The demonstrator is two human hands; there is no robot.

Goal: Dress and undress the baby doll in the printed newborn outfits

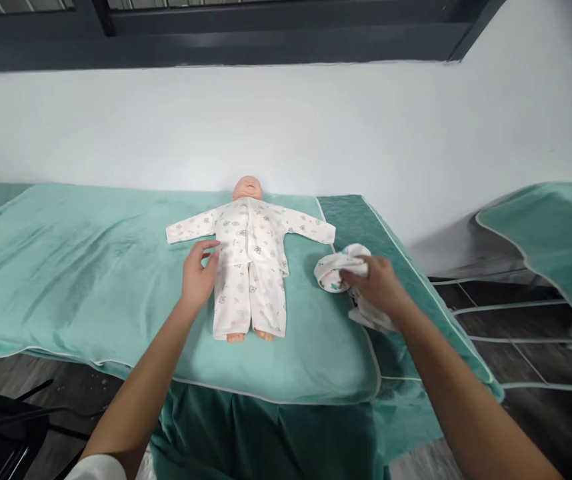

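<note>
A baby doll (249,189) lies on its back on the green bed cover, dressed in a white printed top (246,230) and matching trousers (231,300). Its sleeves stretch out to both sides and its feet show below the trouser legs. My left hand (199,273) is beside the doll's lower top, fingers curved and apart, holding nothing; its fingertips are at the garment's edge. To the right of the doll, my right hand (377,283) grips a bunched white printed cloth (333,272). The exact kind of this cloth cannot be made out, and part of it hangs under the hand.
The green bed cover (91,280) has a pale piped edge and lies against a white wall (286,133). Another green-covered surface (561,233) stands at the right, by metal rails (516,307). A black chair (3,427) is at the lower left.
</note>
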